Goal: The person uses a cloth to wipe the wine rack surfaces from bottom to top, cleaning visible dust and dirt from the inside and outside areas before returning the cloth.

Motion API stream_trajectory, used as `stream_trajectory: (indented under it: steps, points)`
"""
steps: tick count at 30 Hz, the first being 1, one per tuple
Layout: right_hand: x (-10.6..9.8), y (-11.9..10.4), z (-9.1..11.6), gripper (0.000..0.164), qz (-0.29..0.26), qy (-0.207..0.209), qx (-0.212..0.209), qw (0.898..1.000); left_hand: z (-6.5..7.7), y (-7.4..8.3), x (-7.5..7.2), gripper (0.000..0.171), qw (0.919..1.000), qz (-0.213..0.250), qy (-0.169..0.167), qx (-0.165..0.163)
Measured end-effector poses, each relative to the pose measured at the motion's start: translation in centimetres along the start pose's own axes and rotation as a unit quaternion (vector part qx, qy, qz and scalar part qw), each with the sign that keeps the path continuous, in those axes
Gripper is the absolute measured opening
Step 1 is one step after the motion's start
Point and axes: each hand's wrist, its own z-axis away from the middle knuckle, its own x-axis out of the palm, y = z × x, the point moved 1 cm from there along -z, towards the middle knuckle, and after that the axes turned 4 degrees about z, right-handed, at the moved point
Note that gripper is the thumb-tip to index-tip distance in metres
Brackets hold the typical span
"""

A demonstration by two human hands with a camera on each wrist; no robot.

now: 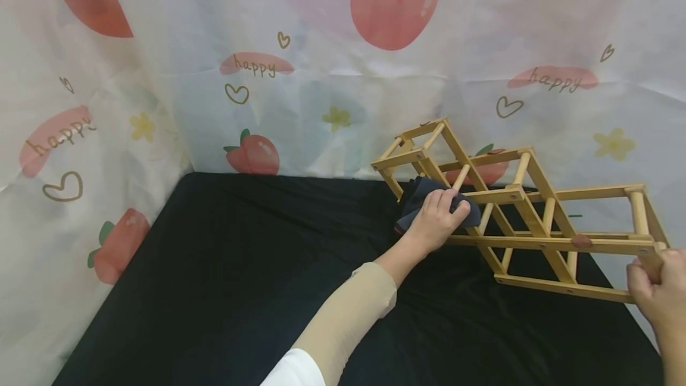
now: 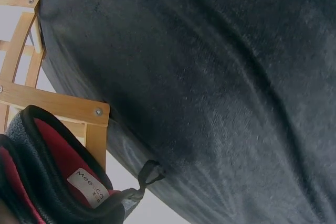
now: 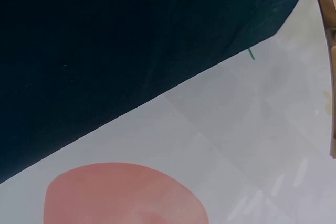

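A wooden folding lattice rack (image 1: 530, 243), made of slats and round dowels, is held tilted over the right side of the black-covered table. My left hand (image 1: 436, 219) grips a folded dark blue cloth (image 1: 415, 198) around a bar near the rack's far left part. In the left wrist view, the cloth (image 2: 58, 182) shows a red inner side, black edging, a white label (image 2: 88, 187) and a hanging loop. At the near right end, my right hand (image 1: 661, 288) grips the corner of the rack. A slat of the rack (image 3: 328, 19) shows at the right wrist view's edge.
The black cover (image 1: 257, 267) spreads over the table, with a few wrinkles. Behind it and along the left hangs a pale curtain (image 1: 321, 76) printed with fruit, hearts and words. The rack's right end reaches past the table's right edge.
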Motion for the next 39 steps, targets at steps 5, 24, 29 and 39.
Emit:
stream_trajectory:
  steps: [5, 24, 29, 39]
  points:
    - [-0.1, 0.1, 0.1, 0.029, 0.007, -0.008, -0.005, 1.000, 0.7, 0.0, 0.2, 0.010, 0.9998, 0.009, -0.013, -0.011]
    - [0.0, 0.1, 0.3, 0.030, 0.013, -0.008, 0.016, 1.000, 2.3, -0.5, 0.8, 0.007, 0.9979, -0.013, -0.029, -0.056]
    - [-0.1, 0.0, 0.2, 0.030, 0.017, -0.005, 0.014, 1.000, 0.0, 0.6, -0.1, 0.014, 0.9989, -0.005, 0.001, -0.046]
    - [-0.2, -0.1, 0.2, 0.030, 0.049, 0.002, 0.015, 0.999, -5.0, 2.8, -2.5, 0.021, 0.9999, 0.002, 0.013, 0.003]
